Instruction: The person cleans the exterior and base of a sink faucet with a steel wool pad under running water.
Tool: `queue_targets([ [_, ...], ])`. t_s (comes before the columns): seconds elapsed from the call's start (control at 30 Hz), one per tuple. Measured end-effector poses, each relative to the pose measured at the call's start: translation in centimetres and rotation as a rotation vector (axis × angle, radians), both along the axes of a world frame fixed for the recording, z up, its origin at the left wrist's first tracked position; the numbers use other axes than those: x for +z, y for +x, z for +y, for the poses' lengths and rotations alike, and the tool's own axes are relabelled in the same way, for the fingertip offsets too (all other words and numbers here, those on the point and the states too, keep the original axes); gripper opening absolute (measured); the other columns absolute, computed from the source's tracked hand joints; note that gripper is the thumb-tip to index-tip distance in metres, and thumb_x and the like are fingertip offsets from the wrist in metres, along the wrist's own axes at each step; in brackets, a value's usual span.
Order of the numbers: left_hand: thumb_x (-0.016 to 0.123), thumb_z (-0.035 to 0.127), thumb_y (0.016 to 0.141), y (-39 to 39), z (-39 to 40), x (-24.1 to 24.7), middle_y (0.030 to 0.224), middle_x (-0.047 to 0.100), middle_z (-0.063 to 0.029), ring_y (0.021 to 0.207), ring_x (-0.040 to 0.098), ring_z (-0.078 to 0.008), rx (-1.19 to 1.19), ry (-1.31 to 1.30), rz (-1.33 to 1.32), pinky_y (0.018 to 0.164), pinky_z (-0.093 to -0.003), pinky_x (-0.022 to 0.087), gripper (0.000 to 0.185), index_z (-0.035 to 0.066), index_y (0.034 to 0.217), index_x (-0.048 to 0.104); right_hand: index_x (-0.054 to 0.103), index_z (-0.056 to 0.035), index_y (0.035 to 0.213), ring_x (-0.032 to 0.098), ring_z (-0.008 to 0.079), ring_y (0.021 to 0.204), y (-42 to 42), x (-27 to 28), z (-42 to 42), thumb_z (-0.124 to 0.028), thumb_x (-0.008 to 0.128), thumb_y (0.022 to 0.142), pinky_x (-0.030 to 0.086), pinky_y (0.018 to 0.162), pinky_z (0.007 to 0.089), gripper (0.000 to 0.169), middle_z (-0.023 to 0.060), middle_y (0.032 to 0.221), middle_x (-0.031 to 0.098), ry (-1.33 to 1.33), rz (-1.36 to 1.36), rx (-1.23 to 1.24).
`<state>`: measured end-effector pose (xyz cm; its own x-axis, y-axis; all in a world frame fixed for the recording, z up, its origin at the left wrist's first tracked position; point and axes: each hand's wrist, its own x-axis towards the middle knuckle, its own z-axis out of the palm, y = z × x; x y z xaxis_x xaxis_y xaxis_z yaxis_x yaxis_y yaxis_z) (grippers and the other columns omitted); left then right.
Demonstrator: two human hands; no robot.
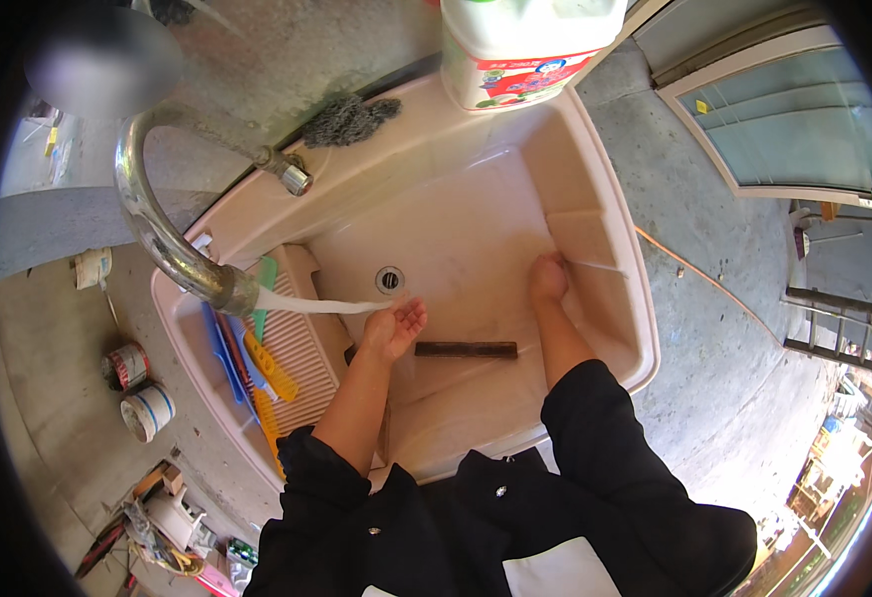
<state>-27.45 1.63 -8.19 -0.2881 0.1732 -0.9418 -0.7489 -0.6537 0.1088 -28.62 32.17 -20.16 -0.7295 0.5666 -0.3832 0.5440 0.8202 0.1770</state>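
Observation:
Water runs from the curved metal faucet (171,250) in a white stream (324,304). My left hand (397,327) is at the end of that stream, palm up, fingers apart and nothing in it. Beside the right wall of the pale pink sink (465,224), my right hand (549,277) is curled, its fingers mostly hidden from me. Between my forearms a dark brown comb (465,350) lies in the basin. Left of my left arm, several colored combs rest on the ribbed washboard (305,351), among them a yellow one (270,367), a green one (260,317) and a blue one (223,358).
A grey scouring pad (350,119) sits on the sink's back ledge, near a large white jug (529,56) with a printed label. The drain (389,280) is uncovered. A second spout (294,177) juts over the back rim. Paint-stained buckets (148,413) stand on the floor at left.

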Motion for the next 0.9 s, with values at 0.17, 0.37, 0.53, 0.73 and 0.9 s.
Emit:
queue_targets([
  [0.17, 0.054, 0.015, 0.095, -0.2, 0.3, 0.3, 0.096, 0.058, -0.0144, 0.083, 0.058, -0.0227, -0.015, -0.004, 0.043, 0.073, -0.0347, 0.054, 0.023, -0.006, 0.103, 0.053, 0.06, -0.0009, 0.1, 0.067, 0.0224, 0.084, 0.3, 4.5, -1.4, -0.015, 0.053, 0.088, 0.055, 0.056, 0.0355, 0.02, 0.0168, 0.087, 0.066, -0.24, -0.001, 0.236],
  [0.37, 0.061, 0.016, 0.09, 0.5, -0.7, -1.1, 0.096, 0.06, -0.0119, 0.086, 0.059, -0.021, -0.004, 0.014, 0.1, 0.076, -0.0334, 0.053, 0.022, -0.002, 0.102, 0.057, 0.059, -0.0012, 0.098, 0.065, 0.0211, 0.079, 4.2, 3.3, 0.1, -0.012, 0.055, 0.086, 0.054, 0.057, 0.0338, 0.017, 0.0143, 0.085, 0.065, -0.431, 0.053, -0.389],
  [0.53, 0.058, 0.014, 0.09, 0.9, -1.2, -1.1, 0.093, 0.061, -0.0104, 0.084, 0.06, -0.0206, -0.014, 0.013, 0.062, 0.075, -0.0329, 0.053, 0.016, 0.0, 0.099, 0.059, 0.059, -0.0014, 0.097, 0.064, 0.0199, 0.075, 5.0, 1.9, 2.4, -0.01, 0.057, 0.085, 0.052, 0.058, 0.0323, 0.015, 0.0122, 0.082, 0.064, -0.377, 0.06, -0.647],
  [0.73, 0.052, 0.011, 0.09, 1.8, -1.0, -2.3, 0.088, 0.057, -0.0108, 0.08, 0.059, -0.0216, -0.262, -0.239, 0.141, 0.072, -0.0343, 0.053, 0.017, -0.002, 0.099, 0.056, 0.059, -0.0017, 0.096, 0.063, 0.0185, 0.069, 3.6, 3.2, 2.1, -0.007, 0.06, 0.084, 0.051, 0.059, 0.0306, 0.013, 0.0097, 0.08, 0.064, -0.634, 0.008, -0.686],
  [0.9, 0.054, 0.008, 0.083, 3.8, -0.6, -5.1, 0.102, 0.058, -0.0209, 0.096, 0.054, -0.0317, -1.168, -1.249, 0.552, 0.082, -0.0416, 0.047, 0.024, -0.004, 0.104, 0.058, 0.059, -0.0027, 0.092, 0.058, 0.0123, 0.064, 3.3, 13.4, 1.0, -0.006, 0.061, 0.086, 0.048, 0.056, 0.025, 0.008, 0.0049, 0.078, 0.061, -1.292, 0.046, -0.384],
])
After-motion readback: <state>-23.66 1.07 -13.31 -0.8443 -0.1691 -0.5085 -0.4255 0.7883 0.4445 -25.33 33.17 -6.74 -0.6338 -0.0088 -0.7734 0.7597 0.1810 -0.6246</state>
